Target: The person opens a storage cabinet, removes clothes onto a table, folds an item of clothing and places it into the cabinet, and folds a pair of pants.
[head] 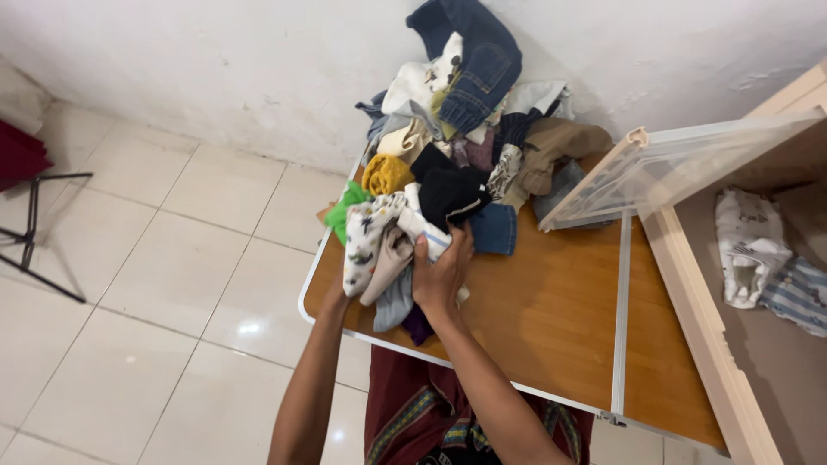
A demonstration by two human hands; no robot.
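A heap of mixed clothes (465,129) lies on the far left part of a wooden folding table (551,319), with blue jeans (478,52) on top against the wall. My right hand (441,274) grips a bundle of small garments (383,245) at the near edge of the heap, among them a white printed piece and a grey one. My left hand (336,297) is mostly hidden under that same bundle; only the wrist and forearm show. A yellow piece (385,174) and a green piece (345,211) lie just beyond the bundle.
A clear plastic drawer (663,168) juts over the table's right side. To the right stands a pale wooden cabinet (715,344) with folded clothes (758,250) inside. White tiled floor (155,284) spreads left, with a black metal stand (34,232) at the far left.
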